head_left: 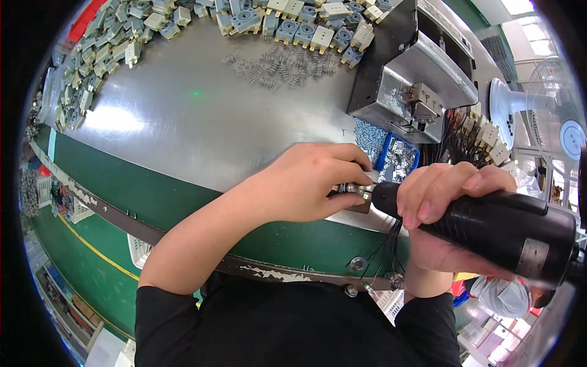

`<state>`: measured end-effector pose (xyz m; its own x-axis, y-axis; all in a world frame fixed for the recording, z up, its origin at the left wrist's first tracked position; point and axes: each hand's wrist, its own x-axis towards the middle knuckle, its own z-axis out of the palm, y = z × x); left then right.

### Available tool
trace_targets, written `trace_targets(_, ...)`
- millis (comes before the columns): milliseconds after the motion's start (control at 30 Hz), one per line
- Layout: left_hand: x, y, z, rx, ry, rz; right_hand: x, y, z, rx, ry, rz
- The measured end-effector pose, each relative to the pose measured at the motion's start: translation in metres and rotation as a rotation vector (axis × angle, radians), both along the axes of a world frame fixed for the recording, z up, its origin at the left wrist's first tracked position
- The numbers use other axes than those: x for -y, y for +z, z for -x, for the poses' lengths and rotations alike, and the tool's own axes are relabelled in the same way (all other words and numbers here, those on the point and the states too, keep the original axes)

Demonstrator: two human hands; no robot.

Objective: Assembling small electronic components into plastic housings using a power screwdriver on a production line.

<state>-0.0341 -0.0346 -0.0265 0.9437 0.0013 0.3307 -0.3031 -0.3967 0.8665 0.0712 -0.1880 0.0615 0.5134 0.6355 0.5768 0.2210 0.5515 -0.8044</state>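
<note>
My right hand point(443, 189) is wrapped round a black electric screwdriver point(501, 229), which lies sideways with its nose pointing left. The nose meets a small metal part point(348, 188) pinched between the thumb and fingers of my left hand point(312, 180). My fingers cover much of this part, so its exact kind is hidden. A small brownish block point(362, 207) shows just below it. Beyond my hands lie a pile of small screws point(369, 137) and a blue tray point(416, 160) of small metal pieces.
Grey and cream socket-like housings point(244, 21) are heaped along the far and left edges of the metal tabletop point(202, 131). Loose springs point(284, 64) lie before them. A metal fixture point(416, 85) stands at the right. Black wires point(391, 248) hang near the front edge. Another person point(504, 296) is at lower right.
</note>
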Motion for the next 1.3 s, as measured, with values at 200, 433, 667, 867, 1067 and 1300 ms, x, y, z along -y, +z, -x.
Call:
trace_targets(200,-0.004,0.002,0.0,-0.005,-0.011,-0.04,0.001,0.018,-0.007,-0.119,0.065,0.037)
trace_targets(433,0.0,0.006,-0.004,-0.01,-0.042,-0.033,0.009,0.041,-0.077,0.025,-0.064,-0.104)
trace_targets(667,-0.001,0.008,-0.002,-0.025,-0.028,-0.007,-0.022,0.041,-0.084,-0.053,-0.584,0.027)
trace_targets(867,-0.002,0.011,-0.004,-0.027,-0.03,-0.006,-0.03,0.043,-0.086,-0.041,-0.621,0.037)
trace_targets(1067,-0.002,0.012,-0.004,-0.042,-0.04,0.002,-0.03,0.039,-0.089,-0.026,-0.61,0.046)
trace_targets(1300,0.001,0.011,-0.003,-0.007,-0.007,-0.004,-0.03,0.044,-0.081,-0.018,-0.557,0.12)
